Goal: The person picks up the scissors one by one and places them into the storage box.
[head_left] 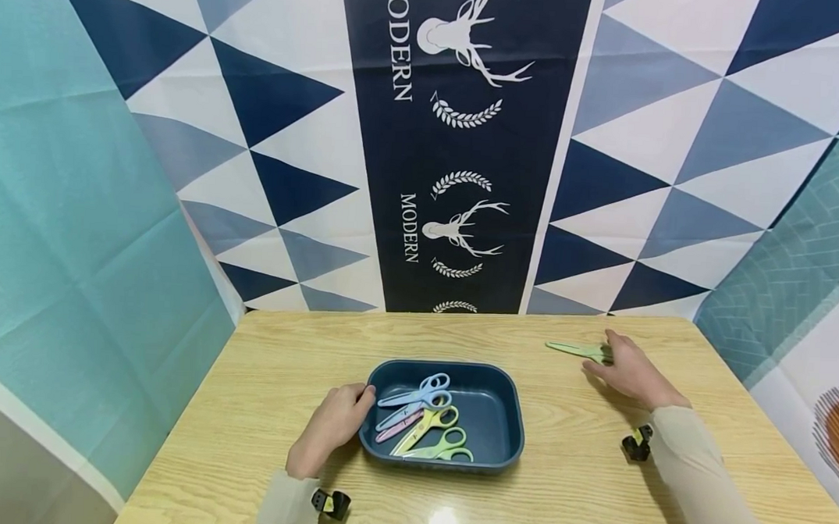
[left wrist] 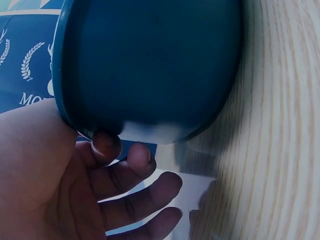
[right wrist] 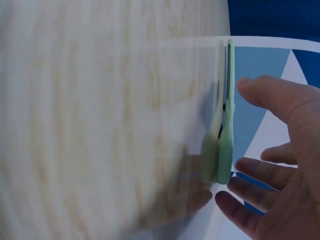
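A dark blue rectangular bin [head_left: 490,425] stands on the table, holding several scissors: blue scissors [head_left: 413,397], pink scissors [head_left: 400,427], yellow scissors [head_left: 422,428] and green scissors [head_left: 446,447]. My left hand [head_left: 334,421] grips the bin's left rim, thumb over the edge; the left wrist view shows fingers curled below the rim, against the outer wall [left wrist: 155,65]. Far right, another pair of light green scissors [head_left: 573,349] lies on the table, blades pointing left. My right hand [head_left: 633,371] is at their handles; in the right wrist view, thumb and fingers are spread beside the scissors [right wrist: 226,155].
The wooden table [head_left: 303,343] runs back to a patterned cloth [head_left: 455,240] hanging behind it. Teal cloth [head_left: 98,224] hangs on the left, and more cloth [head_left: 813,263] on the right. Small black wrist cameras [head_left: 638,443] sit at both cuffs.
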Motion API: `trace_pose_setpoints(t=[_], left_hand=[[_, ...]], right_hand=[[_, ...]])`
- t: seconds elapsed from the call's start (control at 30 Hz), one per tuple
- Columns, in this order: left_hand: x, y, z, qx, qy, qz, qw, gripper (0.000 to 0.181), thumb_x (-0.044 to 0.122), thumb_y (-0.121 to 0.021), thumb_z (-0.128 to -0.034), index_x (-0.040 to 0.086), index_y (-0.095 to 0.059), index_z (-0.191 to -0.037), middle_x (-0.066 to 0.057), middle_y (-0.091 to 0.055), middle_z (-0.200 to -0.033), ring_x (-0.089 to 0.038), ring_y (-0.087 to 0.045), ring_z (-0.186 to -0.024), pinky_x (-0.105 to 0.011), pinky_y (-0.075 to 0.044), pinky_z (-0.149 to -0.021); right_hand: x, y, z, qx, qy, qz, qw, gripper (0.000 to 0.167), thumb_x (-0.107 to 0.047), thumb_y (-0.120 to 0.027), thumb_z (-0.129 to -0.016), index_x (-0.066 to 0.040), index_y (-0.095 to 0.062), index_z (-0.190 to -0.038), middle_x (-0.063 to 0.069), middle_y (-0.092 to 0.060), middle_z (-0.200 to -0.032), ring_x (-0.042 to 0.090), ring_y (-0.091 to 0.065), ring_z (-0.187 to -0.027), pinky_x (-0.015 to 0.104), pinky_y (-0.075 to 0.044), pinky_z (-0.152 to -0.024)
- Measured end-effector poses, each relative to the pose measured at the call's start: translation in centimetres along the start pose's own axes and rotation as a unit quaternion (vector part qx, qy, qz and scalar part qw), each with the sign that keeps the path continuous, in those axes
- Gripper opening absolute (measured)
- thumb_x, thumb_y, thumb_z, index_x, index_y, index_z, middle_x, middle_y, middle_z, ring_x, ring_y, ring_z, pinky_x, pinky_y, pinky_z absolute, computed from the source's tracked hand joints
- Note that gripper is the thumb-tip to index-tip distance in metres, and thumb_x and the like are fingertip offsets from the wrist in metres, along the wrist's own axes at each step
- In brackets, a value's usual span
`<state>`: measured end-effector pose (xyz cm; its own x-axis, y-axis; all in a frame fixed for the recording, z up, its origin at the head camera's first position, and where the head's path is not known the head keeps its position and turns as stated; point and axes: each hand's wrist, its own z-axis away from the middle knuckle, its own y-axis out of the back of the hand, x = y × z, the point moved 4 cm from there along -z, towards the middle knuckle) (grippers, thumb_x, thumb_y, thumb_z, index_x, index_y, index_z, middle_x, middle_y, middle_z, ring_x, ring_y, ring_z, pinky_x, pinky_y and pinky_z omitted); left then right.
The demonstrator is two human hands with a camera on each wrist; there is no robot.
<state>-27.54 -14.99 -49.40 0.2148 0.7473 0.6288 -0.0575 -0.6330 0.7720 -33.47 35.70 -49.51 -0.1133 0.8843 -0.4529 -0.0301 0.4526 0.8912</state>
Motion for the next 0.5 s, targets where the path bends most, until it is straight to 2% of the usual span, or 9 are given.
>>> trace_pose_setpoints(t=[0.1,0.23,0.3,0.37,0.43,0.5], left_hand=[[-0.01,-0.02,-0.01,0.001,-0.001,-0.002,1.0,0.039,0.024,-0.047,-0.1078,0.014,-0.049,-0.071,0.003,-0.036,-0.063,-0.012,-0.042,-0.057,-0.025,-0.033,-0.053],[0.02,-0.02,-0.02,0.003,-0.001,-0.002,1.0,0.039,0.024,-0.047,-0.1078,0.014,-0.049,-0.071,0.003,-0.036,-0.063,-0.012,-0.042,-0.057,-0.025,-0.032,-0.053],[-0.01,-0.02,-0.02,0.003,0.0,-0.001,1.0,0.039,0.024,-0.047,-0.1078,0.013,-0.049,-0.071,0.003,-0.036,-0.063,-0.012,-0.042,-0.057,-0.025,-0.032,-0.053],[-0.04,-0.03,-0.01,0.002,-0.001,-0.001,1.0,0.038,0.024,-0.047,-0.1079,0.013,-0.05,-0.071,0.003,-0.036,-0.063,-0.012,-0.042,-0.057,-0.025,-0.032,-0.053],[-0.08,-0.04,0.03,0.001,-0.001,0.0,1.0,0.038,0.024,-0.047,-0.1079,0.013,-0.05,-0.072,0.003,-0.036,-0.063,-0.012,-0.042,-0.057,-0.025,-0.032,-0.053],[-0.11,-0.05,0.08,0.002,-0.003,0.002,1.0,0.038,0.024,-0.047,-0.1079,0.013,-0.05,-0.071,0.003,-0.036,-0.063,-0.012,-0.042,-0.057,-0.024,-0.032,-0.053]], right_hand=[[0.12,-0.1,0.06,0.01,0.007,0.013,0.9998,0.089,-0.037,-0.065,-0.1,0.021,-0.022,-0.151,0.049,-0.034,-0.145,0.064,-0.036,-0.132,0.072,-0.036,-0.104],[0.03,0.11,0.1,0.039,0.038,0.026,0.9982,0.062,-0.022,-0.065,-0.099,0.024,-0.044,-0.136,0.046,-0.053,-0.127,0.062,-0.053,-0.117,0.069,-0.045,-0.095],[-0.02,0.24,0.04,0.05,0.054,0.031,0.9968,0.039,-0.014,-0.063,-0.098,0.02,-0.058,-0.118,0.039,-0.062,-0.107,0.053,-0.062,-0.097,0.062,-0.051,-0.083],[-0.08,0.35,0.02,0.06,0.07,0.039,0.995,0.019,-0.007,-0.062,-0.097,0.011,-0.064,-0.1,0.027,-0.064,-0.091,0.039,-0.062,-0.08,0.053,-0.05,-0.073],[-0.03,0.33,-0.08,0.067,0.081,0.047,0.9934,0.011,-0.003,-0.062,-0.096,0.003,-0.063,-0.087,0.018,-0.062,-0.083,0.03,-0.056,-0.074,0.048,-0.046,-0.069],[0.05,0.22,-0.15,0.074,0.09,0.05,0.9919,0.011,0.0,-0.063,-0.094,0.002,-0.065,-0.084,0.019,-0.063,-0.084,0.034,-0.058,-0.077,0.051,-0.048,-0.071]])
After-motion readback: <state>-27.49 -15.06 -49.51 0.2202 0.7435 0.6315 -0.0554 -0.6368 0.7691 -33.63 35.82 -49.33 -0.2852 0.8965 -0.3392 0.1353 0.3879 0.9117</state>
